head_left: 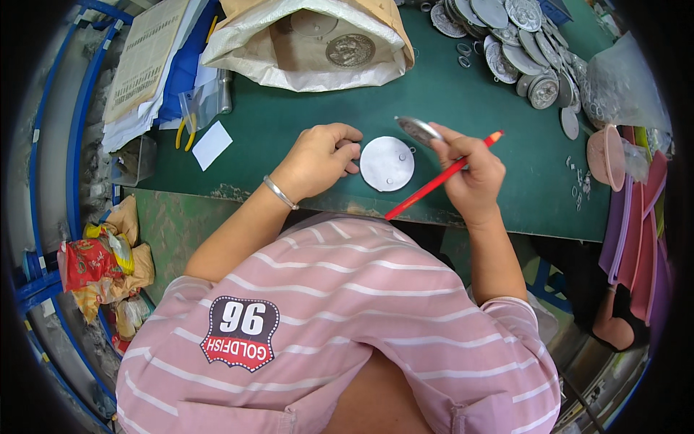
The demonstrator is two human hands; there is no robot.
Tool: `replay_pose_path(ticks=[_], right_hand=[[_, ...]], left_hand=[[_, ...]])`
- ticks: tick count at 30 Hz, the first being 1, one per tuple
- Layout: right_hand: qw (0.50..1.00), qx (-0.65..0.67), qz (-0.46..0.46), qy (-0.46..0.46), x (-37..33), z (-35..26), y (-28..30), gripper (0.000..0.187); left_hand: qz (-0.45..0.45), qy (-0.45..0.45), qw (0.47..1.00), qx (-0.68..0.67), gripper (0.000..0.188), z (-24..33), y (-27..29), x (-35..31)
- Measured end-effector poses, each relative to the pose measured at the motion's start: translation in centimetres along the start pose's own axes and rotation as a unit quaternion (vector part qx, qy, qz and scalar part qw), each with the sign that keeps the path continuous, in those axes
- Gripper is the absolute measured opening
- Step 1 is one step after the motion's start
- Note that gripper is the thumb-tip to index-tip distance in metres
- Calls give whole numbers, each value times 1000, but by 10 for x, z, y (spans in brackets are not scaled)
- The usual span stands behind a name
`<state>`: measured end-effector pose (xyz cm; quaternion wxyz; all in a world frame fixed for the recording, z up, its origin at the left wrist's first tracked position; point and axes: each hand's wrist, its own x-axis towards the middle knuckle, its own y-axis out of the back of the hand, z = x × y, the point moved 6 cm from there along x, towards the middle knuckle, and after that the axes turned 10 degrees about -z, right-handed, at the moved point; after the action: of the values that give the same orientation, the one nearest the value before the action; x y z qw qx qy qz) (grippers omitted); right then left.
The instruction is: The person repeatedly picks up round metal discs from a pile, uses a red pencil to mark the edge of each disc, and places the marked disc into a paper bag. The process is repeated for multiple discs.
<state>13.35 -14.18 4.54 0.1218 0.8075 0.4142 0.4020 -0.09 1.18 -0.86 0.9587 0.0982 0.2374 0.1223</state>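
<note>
My right hand (473, 173) is closed on a round grey metal medal (419, 130) and a red pen (441, 178) at once. The medal is tilted above the table, pinched at its edge; the pen slants down toward the table's near edge. A flat, pale grey disc (387, 163) lies on the table in front of me, with a small ring on its right edge and two small round marks on its face. Just left of this disc rests my left hand (322, 160), fingers loosely bent and apart, holding nothing. A metal bangle (280, 192) circles the left wrist.
An open white sack (238, 61) with medals inside lies at the back of the green table (289, 108). Piled medals (535, 50) and a pink bowl (606, 158) are to the right. Papers (144, 58), yellow-handled pliers (186, 134) and a white card (212, 145) lie left.
</note>
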Motion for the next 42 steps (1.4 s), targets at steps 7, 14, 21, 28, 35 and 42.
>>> replay_pose_path(ticks=[7, 14, 21, 28, 35, 42], right_hand=[[987, 90, 45, -126, -10, 13, -6, 21], [802, 413, 250, -352, -47, 69, 11, 22], [753, 494, 264, -345, -42, 46, 12, 20], [742, 517, 244, -351, -38, 42, 7, 18], [708, 537, 265, -373, -33, 38, 4, 16], [676, 581, 262, -371, -36, 45, 0, 17]], left_hand=[[34, -184, 949, 254, 65, 32, -16, -5], [-8, -227, 890, 394, 68, 45, -42, 1], [73, -269, 920, 277, 37, 45, -20, -2], [-38, -53, 947, -313, 27, -4, 4, 28], [-119, -61, 836, -533, 28, 4, -8, 16], [-129, -79, 804, -575, 28, 5, -3, 10]])
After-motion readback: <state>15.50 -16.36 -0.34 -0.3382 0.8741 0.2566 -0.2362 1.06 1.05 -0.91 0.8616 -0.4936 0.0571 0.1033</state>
